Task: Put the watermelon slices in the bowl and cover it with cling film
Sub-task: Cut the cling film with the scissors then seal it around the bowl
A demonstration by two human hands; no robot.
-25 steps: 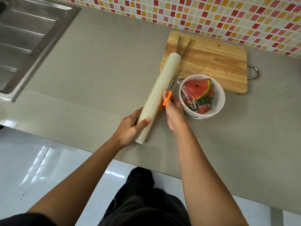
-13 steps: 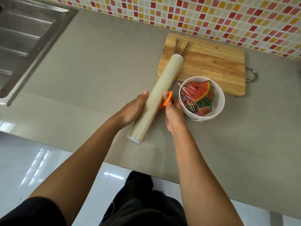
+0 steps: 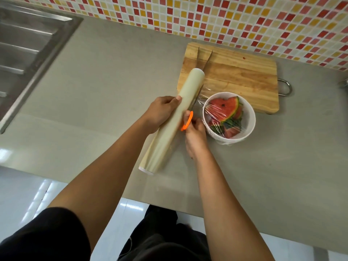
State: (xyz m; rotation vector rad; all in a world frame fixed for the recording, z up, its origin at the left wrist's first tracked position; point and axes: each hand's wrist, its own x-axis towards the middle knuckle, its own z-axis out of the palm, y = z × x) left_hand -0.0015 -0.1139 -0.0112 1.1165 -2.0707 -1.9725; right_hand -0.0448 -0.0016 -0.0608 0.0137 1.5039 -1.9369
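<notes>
The left hand [image 3: 160, 113] has slid up the cling film roll [image 3: 170, 125], gripping mid-roll now; the right hand [image 3: 195, 136] still holds orange scissors [image 3: 187, 121]. Film-covered bowl [image 3: 248, 119] of watermelon slices [image 3: 224, 108] sits at three o'clock.

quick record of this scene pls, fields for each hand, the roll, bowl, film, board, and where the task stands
left hand: grips the cling film roll, tilted over the counter
right hand: holds orange-handled scissors, blades hidden by the roll
bowl: white, on the counter, holds watermelon slices
film: stretched over the bowl, still joined to the roll
cutting board: behind the bowl, bears metal tongs
stage: slices in, film on, not yet cut free
</notes>
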